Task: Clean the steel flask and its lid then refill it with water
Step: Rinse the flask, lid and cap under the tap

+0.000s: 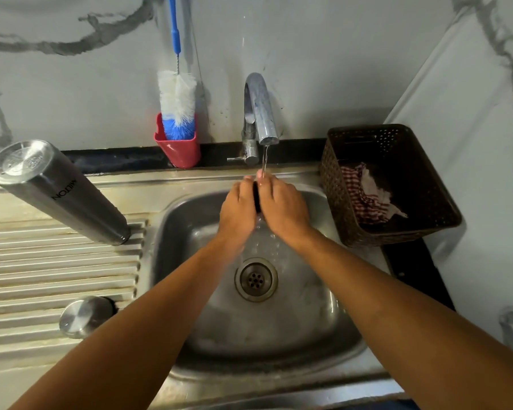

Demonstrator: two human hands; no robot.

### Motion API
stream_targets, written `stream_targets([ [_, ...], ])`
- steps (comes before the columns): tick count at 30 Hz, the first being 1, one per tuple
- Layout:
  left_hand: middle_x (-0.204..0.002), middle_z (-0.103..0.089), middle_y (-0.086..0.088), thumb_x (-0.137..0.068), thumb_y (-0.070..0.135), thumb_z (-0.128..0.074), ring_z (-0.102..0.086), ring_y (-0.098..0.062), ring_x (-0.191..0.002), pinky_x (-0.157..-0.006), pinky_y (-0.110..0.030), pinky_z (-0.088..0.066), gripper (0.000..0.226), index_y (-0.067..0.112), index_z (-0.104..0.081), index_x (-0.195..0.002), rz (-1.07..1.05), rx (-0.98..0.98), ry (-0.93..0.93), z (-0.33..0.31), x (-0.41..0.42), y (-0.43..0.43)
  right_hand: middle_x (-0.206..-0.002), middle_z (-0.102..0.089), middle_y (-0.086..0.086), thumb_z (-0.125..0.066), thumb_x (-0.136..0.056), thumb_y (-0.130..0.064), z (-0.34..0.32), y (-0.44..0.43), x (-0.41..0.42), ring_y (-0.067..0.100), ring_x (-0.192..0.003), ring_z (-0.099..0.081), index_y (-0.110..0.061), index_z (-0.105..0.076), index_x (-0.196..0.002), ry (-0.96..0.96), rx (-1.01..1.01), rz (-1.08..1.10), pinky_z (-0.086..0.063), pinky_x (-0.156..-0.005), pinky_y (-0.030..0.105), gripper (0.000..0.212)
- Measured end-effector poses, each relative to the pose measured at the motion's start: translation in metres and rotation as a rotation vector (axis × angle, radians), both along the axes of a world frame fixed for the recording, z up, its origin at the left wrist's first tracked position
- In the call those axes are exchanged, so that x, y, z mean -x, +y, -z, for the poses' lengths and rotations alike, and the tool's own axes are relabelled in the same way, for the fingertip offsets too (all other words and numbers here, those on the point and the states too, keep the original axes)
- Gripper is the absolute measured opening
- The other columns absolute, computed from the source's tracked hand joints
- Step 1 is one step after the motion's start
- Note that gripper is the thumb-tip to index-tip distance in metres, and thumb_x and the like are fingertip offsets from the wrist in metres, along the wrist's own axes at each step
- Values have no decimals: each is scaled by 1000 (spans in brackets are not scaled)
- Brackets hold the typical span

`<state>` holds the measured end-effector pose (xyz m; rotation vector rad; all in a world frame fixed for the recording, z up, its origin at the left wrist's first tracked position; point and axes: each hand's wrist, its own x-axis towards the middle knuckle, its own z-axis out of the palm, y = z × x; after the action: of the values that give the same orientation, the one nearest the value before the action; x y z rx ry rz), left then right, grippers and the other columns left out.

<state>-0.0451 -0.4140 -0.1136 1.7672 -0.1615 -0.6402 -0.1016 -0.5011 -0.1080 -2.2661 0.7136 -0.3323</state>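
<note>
Two bare forearms are reaching in from the near edge over the sink (308, 321), and water is splashing down around its drain (256, 279). To the left, near the front edge of the ribbed drainboard (42, 276) and just beside the bowl's left rim, the round steel lid (85, 316) is lying flat side up.

Over the back half of the bowl, the left hand (239, 205) and the right hand (282, 205) are pressing together with fingers curled, gripping a small dark piece (256, 199) between them. Too little of it is showing to tell what it is. The water stream (265, 158) is falling onto the fingertips.

Further back on the drainboard, close to the bowl's back left corner, the steel flask (60, 190) is standing upside down on the ribs, base uppermost.

On the counter at the sink's right edge, a dark perforated basket (332, 173) is holding a red-checked cloth (367, 196). At the back edge, the chrome tap (259, 108) is running, and left of it a red holder (181, 152) is keeping a blue-and-white bottle brush (176, 99) upright against the marbled wall.
</note>
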Motion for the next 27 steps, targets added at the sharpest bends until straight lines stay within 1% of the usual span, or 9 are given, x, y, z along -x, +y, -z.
stream_targets([
  [2, -63, -60, 2, -107, 56, -32, -53, -15, -54, -47, -25, -41, 56, 19, -69, -86, -66, 28, 261, -8, -2, -2, -87, -72, 2, -12, -106, -54, 2, 3, 6, 21, -75, -69, -19, -60, -117, -45, 316, -130, -56, -66, 38, 61],
  [6, -57, -54, 5, -102, 74, -29, -43, -8, -44, -46, -23, -33, 70, 20, -70, -83, 68, -41, 314, -7, -3, 4, -98, -73, 6, -20, -106, -43, 8, -4, 9, 26, -83, -69, -17, -62, -117, -82, 399, -156, -45, -67, 33, 50],
  [10, -100, -73, -2, -103, 69, -34, -68, -20, -95, -91, -41, -53, 62, 21, -70, -116, 91, -121, -139, 6, -1, 11, -82, -68, 5, -31, -110, -44, -5, 2, -4, 20, -73, -65, -14, -65, -100, 72, -458, 62, -53, -61, 30, 46],
  [13, -90, -66, -1, -109, 50, -42, -62, -20, -85, -78, -39, -50, 35, 20, -59, -108, 141, -38, -149, 8, 2, 12, -53, -47, -1, -34, -108, -43, -20, -2, -5, 13, -49, -39, -15, -54, -81, 231, -955, 201, -32, -44, 27, 43],
  [15, -83, -62, -1, -109, 42, -43, -58, -17, -73, -63, -30, -46, 28, 19, -58, -105, 118, 45, -56, 5, 3, 10, -60, -57, 1, -31, -109, -44, -17, -5, -5, 17, -56, -51, -16, -61, -89, 195, -725, 143, -39, -51, 30, 46],
  [18, -72, -61, -2, -109, 38, -41, -54, -8, -56, -44, -20, -40, 37, 13, -67, -100, -38, 124, 152, -5, 1, 2, -79, -70, 3, -24, -110, -46, -2, -2, 0, 23, -72, -67, -18, -67, -101, 14, 154, -59, -53, -65, 38, 52],
  [21, -59, -55, 1, -107, 58, -39, -46, -9, -48, -44, -22, -34, 55, 19, -70, -86, -96, 76, 324, -12, 0, -3, -89, -74, 4, -22, -110, -43, 0, -4, 8, 23, -75, -70, -17, -61, -120, -77, 495, -193, -52, -64, 34, 47],
  [24, -62, -55, 3, -101, 71, -42, -45, -8, -49, -49, -23, -37, 60, 20, -71, -90, -50, 48, 288, -6, -3, -2, -91, -73, 4, -26, -111, -41, 6, -6, 12, 24, -75, -70, -18, -55, -124, -75, 379, -199, -56, -64, 40, 39],
  [27, -87, -62, -2, -100, 69, -47, -54, -13, -71, -67, -29, -43, 59, 14, -65, -113, -38, 73, 181, 0, -4, -1, -97, -70, 0, -30, -112, -43, 2, 0, -1, 19, -87, -68, -19, -59, -119, -25, -257, -2, -55, -70, 37, 38],
])
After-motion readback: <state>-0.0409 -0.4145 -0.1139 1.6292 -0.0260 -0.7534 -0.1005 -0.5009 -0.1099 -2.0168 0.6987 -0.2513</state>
